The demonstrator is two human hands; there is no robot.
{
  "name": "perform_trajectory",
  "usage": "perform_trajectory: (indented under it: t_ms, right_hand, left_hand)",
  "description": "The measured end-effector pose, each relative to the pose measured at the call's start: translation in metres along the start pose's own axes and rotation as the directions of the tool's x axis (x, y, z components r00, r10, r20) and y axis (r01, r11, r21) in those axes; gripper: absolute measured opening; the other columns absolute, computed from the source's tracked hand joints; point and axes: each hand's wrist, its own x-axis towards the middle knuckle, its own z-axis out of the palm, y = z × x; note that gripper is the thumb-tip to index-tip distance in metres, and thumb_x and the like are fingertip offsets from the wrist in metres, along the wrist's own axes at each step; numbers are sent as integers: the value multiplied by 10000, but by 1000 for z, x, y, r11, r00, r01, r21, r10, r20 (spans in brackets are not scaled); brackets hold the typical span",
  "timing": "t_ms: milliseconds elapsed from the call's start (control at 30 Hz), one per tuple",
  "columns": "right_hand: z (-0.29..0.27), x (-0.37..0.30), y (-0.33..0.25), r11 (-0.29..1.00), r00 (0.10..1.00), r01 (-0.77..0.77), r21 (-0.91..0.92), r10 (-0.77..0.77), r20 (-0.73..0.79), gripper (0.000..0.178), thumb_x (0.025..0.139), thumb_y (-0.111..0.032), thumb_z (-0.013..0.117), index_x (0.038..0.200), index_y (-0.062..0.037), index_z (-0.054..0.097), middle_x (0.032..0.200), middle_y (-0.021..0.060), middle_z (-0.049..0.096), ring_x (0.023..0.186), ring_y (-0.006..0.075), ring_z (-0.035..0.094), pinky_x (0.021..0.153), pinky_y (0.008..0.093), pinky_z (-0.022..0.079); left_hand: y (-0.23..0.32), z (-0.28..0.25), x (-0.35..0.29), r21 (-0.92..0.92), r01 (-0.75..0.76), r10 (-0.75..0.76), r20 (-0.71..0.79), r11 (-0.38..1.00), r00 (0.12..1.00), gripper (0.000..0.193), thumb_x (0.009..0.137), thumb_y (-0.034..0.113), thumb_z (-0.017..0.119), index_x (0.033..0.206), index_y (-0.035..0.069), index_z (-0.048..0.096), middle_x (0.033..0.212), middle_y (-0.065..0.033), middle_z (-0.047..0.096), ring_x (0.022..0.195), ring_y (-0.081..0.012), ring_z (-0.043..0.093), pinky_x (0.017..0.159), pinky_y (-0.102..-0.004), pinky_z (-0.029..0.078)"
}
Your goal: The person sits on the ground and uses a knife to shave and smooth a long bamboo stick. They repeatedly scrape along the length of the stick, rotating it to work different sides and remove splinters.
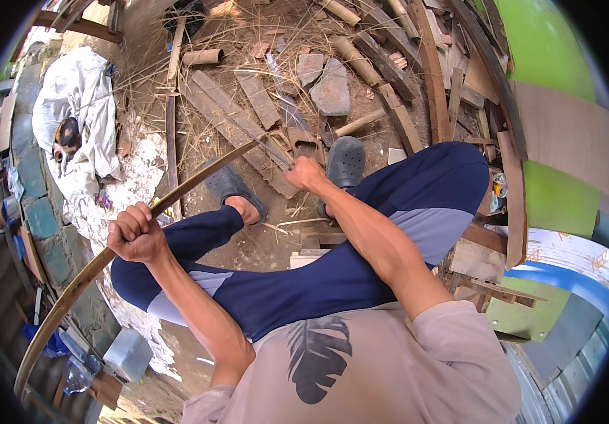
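Note:
My left hand (135, 233) is closed around a long bamboo strip (202, 174), which slants from the lower left up to the middle. My right hand (306, 174) grips a knife (273, 150), its handle mostly hidden by the fingers. The narrow blade points up and left, crossing the strip's far end; whether it is cutting in cannot be made out. Both forearms reach over my bent legs in dark blue trousers (290, 286). Below the hands are my feet in grey clogs (347, 161), with wooden boards (255, 99) and shavings around them.
A white cloth (78, 92) with a dark and orange cat (68, 134) on it lies at the left. Stone pieces (330, 92) and bamboo lengths (357, 60) lie ahead. Long timbers (432, 78) lean on the right beside green panels (562, 191). A clear plastic container (128, 353) stands lower left.

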Motion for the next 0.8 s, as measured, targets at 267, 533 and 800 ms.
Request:
perform_trajectory:
  t_ms: [267,533,800]
  right_hand:
    - [8,-5,8,997,992,80,4,-80,-100,462,786,-371,645,1004,33,696,1000,311,658,983,448,641,881,468,510]
    - [4,-26,-15,993,991,119,-17,-120,-52,433,784,-340,610,995,29,694,938,303,663,932,449,649,851,488,513]
    - [1,-40,-35,930,925,368,-3,-367,-104,431,769,-325,620,972,49,689,882,316,656,909,456,647,836,481,518]
  left_hand:
    - [0,5,1,35,-8,9,-23,999,1000,405,898,247,422,540,170,247,461,22,241,440,-113,245,503,-304,316]
    - [-2,9,5,81,-25,30,-63,996,998,401,882,250,424,536,175,235,459,26,228,440,-112,237,506,-297,299]
    - [-3,7,7,45,-10,13,-64,999,998,400,859,259,460,528,185,246,469,32,227,459,-112,247,520,-295,298]
